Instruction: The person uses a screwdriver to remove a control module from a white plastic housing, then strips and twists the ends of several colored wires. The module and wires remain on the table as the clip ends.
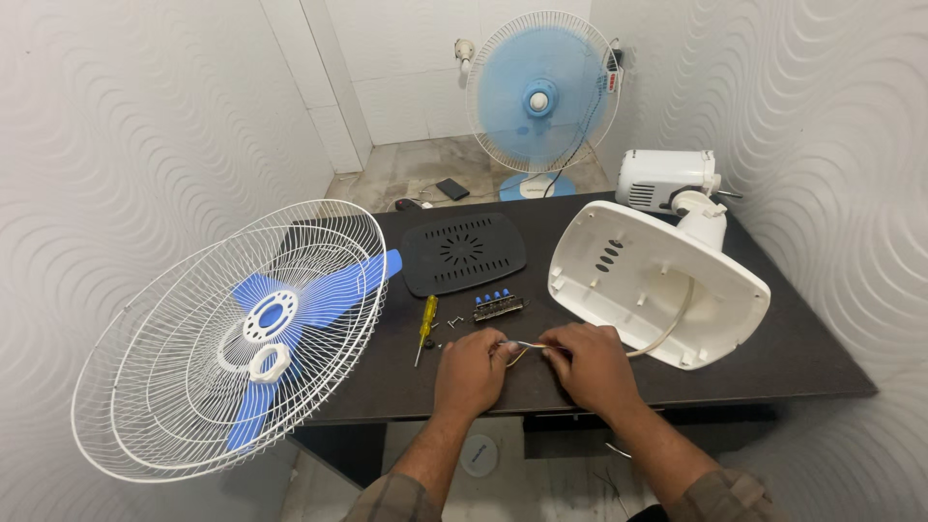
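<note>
My left hand [471,369] and my right hand [590,362] meet at the table's front edge, both pinching thin wires [523,349] between them. The wires come from a grey cable [669,324] that runs into the overturned white fan base [657,280] just right of my hands. Behind the base lies the white fan motor housing [667,179]. Just beyond my hands sit a switch block with blue buttons [498,305], a yellow-handled screwdriver [425,324] and a few small screws [450,323].
A black bottom cover plate [464,253] lies at mid-table. White wire fan guards [227,338] with blue blades [319,295] and a white ring nut overhang the dark table [793,348] at left. A complete blue fan [541,97] stands on the floor behind. Textured walls close both sides.
</note>
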